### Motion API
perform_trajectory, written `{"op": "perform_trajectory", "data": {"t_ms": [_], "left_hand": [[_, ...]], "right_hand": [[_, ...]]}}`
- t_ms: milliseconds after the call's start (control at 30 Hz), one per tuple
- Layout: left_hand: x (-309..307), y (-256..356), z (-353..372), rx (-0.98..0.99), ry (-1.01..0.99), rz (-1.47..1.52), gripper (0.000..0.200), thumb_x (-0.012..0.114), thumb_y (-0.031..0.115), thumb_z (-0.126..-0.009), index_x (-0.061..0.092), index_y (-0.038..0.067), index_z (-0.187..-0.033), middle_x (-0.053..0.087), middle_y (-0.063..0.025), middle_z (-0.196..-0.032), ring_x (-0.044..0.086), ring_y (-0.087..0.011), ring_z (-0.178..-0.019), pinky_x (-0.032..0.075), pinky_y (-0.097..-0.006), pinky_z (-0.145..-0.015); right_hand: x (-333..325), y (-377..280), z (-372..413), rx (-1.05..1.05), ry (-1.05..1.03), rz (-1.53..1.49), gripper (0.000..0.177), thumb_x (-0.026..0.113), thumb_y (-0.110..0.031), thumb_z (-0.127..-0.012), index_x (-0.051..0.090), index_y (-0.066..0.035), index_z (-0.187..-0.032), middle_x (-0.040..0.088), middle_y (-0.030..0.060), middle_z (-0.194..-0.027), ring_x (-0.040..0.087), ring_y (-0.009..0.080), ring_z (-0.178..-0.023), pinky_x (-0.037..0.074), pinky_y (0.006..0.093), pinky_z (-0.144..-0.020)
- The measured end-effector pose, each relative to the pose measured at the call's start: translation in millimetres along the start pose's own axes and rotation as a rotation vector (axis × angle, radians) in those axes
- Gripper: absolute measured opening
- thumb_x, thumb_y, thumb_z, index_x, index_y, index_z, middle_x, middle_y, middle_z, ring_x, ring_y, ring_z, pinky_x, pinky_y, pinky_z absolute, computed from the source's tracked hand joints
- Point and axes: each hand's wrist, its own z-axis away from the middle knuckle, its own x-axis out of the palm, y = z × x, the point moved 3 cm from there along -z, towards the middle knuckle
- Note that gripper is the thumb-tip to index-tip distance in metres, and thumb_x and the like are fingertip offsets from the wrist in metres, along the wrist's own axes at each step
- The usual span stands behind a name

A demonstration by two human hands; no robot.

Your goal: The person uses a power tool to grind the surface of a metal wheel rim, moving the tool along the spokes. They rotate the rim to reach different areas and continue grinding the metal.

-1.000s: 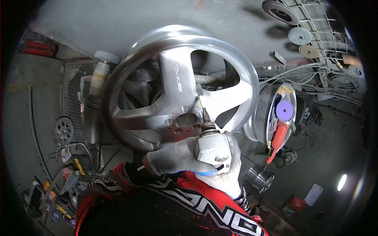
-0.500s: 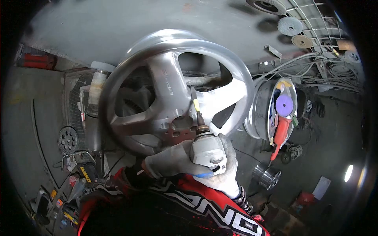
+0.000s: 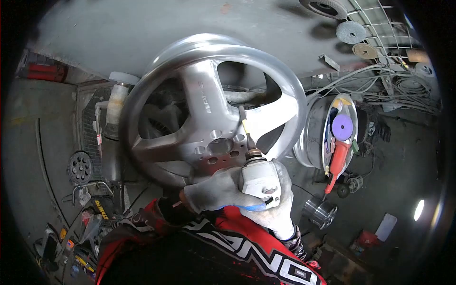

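A large five-spoke metal wheel [image 3: 202,95] stands in front of me, dull on its left spokes and shiny on the right. Both of my gloved hands are wrapped round a white power tool [image 3: 260,180]. My left hand [image 3: 213,191] grips it from the left side, and my right hand [image 3: 280,209] holds it from the right and below. From the tool's collar a thin bit with a yellow band [image 3: 246,127] reaches up to the wheel, its tip at the spoke edge right of the hub. Some fingers are hidden behind the tool.
At the right, a second wheel [image 3: 313,133] holds a red tool [image 3: 338,159] and a purple disc [image 3: 342,127]. Cables [image 3: 411,85] hang at the upper right. A metal spool [image 3: 320,212] lies lower right; assorted tools and a round black plate [image 3: 80,168] are at the left.
Both hands and the white tool have moved slightly to the right, and the bit's tip has shifted right along the wheel. The hub holes now show more fully.
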Motion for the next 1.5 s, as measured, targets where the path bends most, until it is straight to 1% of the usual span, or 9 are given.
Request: {"op": "perform_trajectory", "data": {"t_ms": [200, 267, 500, 600, 667, 800, 1100, 1167, 1500], "left_hand": [[-9, 20, 12, 0.529, -0.002, -0.662, 0.050, 0.080, 0.017, -0.086, 0.062, 0.004, -0.131, 0.067, -0.0082, -0.130, 0.062, -0.0178, -0.122, 0.045, -0.0335, -0.109], [-10, 24, 11, -0.061, -0.003, 0.103, 0.051, 0.080, 0.015, -0.085, 0.062, 0.004, -0.132, 0.065, -0.0085, -0.132, 0.061, -0.0187, -0.123, 0.045, -0.0339, -0.110], [-10, 13, 5, 0.123, -0.073, -0.205, 0.048, 0.078, 0.017, -0.088, 0.062, 0.003, -0.131, 0.063, -0.0099, -0.136, 0.060, -0.0202, -0.125, 0.043, -0.0343, -0.111], [-8, -1, -2, -0.113, 0.006, 0.299, 0.051, 0.077, 0.018, -0.089, 0.059, 0.002, -0.134, 0.063, -0.0100, -0.135, 0.060, -0.0204, -0.125, 0.044, -0.0348, -0.111], [-8, 0, -8, 0.293, -0.078, -0.388, 0.055, 0.077, 0.019, -0.089, 0.056, 0.001, -0.137, 0.064, -0.0104, -0.135, 0.059, -0.0196, -0.126, 0.044, -0.0346, -0.110], [1, 8, -10, -0.021, -0.020, 0.092, 0.052, 0.077, 0.016, -0.089, 0.059, 0.005, -0.136, 0.062, -0.0119, -0.137, 0.059, -0.0222, -0.126, 0.044, -0.0354, -0.110], [-5, 11, 1, 0.631, -0.042, -0.729, 0.055, 0.080, 0.018, -0.087, 0.058, 0.001, -0.135, 0.065, -0.0103, -0.130, 0.060, -0.0212, -0.123, 0.044, -0.0347, -0.109], [-1, 12, -1, -0.116, 0.001, 0.203, 0.057, 0.081, 0.020, -0.086, 0.058, 0.000, -0.134, 0.065, -0.0109, -0.130, 0.060, -0.0198, -0.122, 0.045, -0.0342, -0.108], [-8, 24, 9, -0.078, 0.000, 0.119, 0.067, 0.083, 0.026, -0.083, 0.054, 0.000, -0.138, 0.066, -0.0100, -0.128, 0.060, -0.0179, -0.121, 0.044, -0.0333, -0.108]], "right_hand": [[10, 8, -6, -0.028, -0.067, 0.136, 0.100, 0.095, -0.038, -0.069, 0.043, 0.006, -0.143, 0.071, 0.0212, -0.118, 0.072, 0.0324, -0.108, 0.058, 0.0399, -0.092], [14, 24, -5, 0.043, -0.057, 0.108, 0.101, 0.095, -0.038, -0.069, 0.043, 0.007, -0.143, 0.071, 0.0213, -0.118, 0.072, 0.0328, -0.107, 0.058, 0.0402, -0.091], [8, 6, -8, -0.104, -0.025, 0.073, 0.102, 0.095, -0.034, -0.069, 0.040, 0.008, -0.145, 0.070, 0.0230, -0.118, 0.073, 0.0337, -0.106, 0.059, 0.0416, -0.089], [3, 20, -3, -0.066, 0.031, 0.052, 0.102, 0.095, -0.030, -0.069, 0.039, 0.008, -0.145, 0.069, 0.0240, -0.120, 0.073, 0.0342, -0.106, 0.060, 0.0412, -0.089], [-4, 16, 0, -0.042, 0.037, 0.074, 0.102, 0.095, -0.029, -0.069, 0.039, 0.008, -0.146, 0.069, 0.0241, -0.120, 0.073, 0.0342, -0.106, 0.060, 0.0412, -0.089], [-11, 15, -1, 0.008, 0.035, 0.109, 0.102, 0.095, -0.027, -0.068, 0.039, 0.007, -0.147, 0.068, 0.0236, -0.120, 0.072, 0.0339, -0.106, 0.060, 0.0415, -0.089], [3, -2, -8, -0.173, -0.041, 0.219, 0.091, 0.088, -0.035, -0.073, 0.043, 0.002, -0.144, 0.066, 0.0213, -0.123, 0.069, 0.0311, -0.109, 0.057, 0.0420, -0.092], [2, 4, -3, -0.088, -0.023, 0.142, 0.080, 0.080, -0.040, -0.080, 0.046, -0.001, -0.141, 0.066, 0.0179, -0.122, 0.068, 0.0293, -0.108, 0.057, 0.0418, -0.091], [20, -15, -7, -0.064, -0.053, 0.097, 0.073, 0.070, -0.046, -0.089, 0.043, -0.008, -0.144, 0.063, 0.0118, -0.128, 0.063, 0.0268, -0.116, 0.051, 0.0425, -0.100]]}}
